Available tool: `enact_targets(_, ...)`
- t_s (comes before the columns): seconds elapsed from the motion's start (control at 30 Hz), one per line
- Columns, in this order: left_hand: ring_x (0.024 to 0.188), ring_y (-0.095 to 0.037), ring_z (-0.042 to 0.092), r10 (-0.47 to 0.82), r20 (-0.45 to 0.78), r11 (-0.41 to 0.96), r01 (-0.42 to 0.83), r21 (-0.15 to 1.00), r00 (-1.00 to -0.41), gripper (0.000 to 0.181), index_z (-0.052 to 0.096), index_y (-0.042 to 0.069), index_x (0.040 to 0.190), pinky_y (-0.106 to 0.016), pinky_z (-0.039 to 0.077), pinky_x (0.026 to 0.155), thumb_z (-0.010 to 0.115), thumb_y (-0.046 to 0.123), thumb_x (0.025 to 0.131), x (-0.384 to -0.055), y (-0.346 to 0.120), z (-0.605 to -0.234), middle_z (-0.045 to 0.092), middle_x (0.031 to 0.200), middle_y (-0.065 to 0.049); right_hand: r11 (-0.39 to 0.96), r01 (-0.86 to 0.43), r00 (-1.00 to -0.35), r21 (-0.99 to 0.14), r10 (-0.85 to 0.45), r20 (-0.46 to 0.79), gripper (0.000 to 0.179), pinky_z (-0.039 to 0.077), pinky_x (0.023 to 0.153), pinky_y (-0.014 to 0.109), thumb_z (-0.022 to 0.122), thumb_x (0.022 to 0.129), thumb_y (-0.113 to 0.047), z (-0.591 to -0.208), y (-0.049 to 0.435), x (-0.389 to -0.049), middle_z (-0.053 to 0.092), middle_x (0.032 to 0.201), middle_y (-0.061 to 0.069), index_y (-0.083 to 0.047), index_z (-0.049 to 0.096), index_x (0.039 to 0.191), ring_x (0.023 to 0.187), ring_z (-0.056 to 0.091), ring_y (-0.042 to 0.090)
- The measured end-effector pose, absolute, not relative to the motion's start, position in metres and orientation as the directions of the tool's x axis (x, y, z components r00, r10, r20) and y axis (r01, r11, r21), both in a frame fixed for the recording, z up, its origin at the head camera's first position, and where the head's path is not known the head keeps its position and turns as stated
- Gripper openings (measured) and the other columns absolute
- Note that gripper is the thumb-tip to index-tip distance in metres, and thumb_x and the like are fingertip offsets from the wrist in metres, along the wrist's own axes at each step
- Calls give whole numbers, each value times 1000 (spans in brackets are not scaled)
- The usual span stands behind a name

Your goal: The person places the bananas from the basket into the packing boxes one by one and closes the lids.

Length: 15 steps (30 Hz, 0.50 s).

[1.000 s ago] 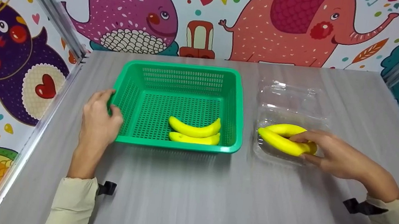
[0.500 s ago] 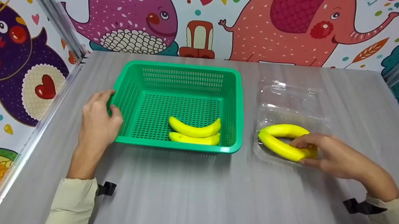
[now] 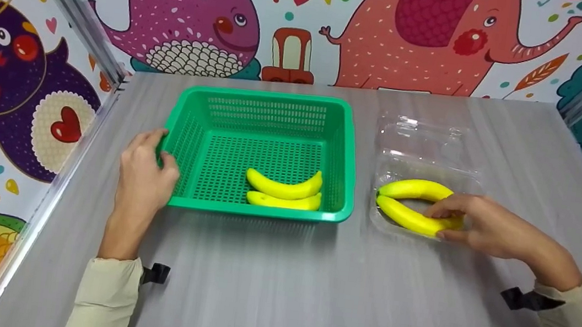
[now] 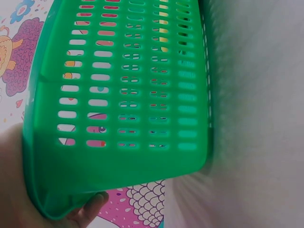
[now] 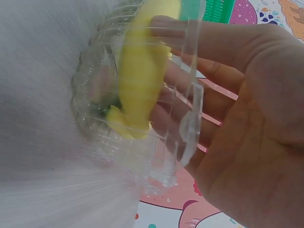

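Note:
My left hand grips the left rim of a green plastic basket; the left wrist view shows its slotted side wall close up. Two yellow bananas lie against the basket's near side, one curved banana behind a second banana. To the right, my right hand pinches the right end of a near banana between thumb and fingers, low inside a clear plastic clamshell box. Behind it in the same box lies another banana, its right end hidden by my fingers.
The box's transparent lid is folded back toward the rear wall. A grey wood-grain table carries everything. Cartoon-printed panels with metal corner posts bound the back and sides.
My right hand has lowered the near banana into the box, and its left end has come down beside the far banana's tip. The left hand keeps its grip on the basket.

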<state>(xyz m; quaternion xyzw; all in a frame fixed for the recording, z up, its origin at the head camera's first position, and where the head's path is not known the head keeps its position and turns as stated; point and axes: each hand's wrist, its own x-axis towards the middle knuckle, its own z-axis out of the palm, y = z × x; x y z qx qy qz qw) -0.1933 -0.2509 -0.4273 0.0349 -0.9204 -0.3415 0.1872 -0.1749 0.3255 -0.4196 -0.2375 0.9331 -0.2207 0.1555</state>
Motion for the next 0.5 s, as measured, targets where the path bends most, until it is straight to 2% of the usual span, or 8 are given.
enact_targets(0.17,141,-49,57,-193,322,764,64,642,-927,47,62,-7,146,-63,49,116,51,2,102,-194,-252,-428,62,147,-32,795,-376,-838,-476,-511,-192,36,61,99,43,88,91,-14,-420,324,-177,78,123,-9,-27,81,124,113,66,15)
enact_targets(0.5,141,-50,57,-187,325,769,68,636,-927,47,62,-7,147,-64,49,116,51,2,102,-194,-252,-429,62,147,-32,793,-380,-835,-476,-516,-191,37,60,101,43,87,91,-12,-421,324,-176,78,122,-13,-29,81,123,114,66,13)
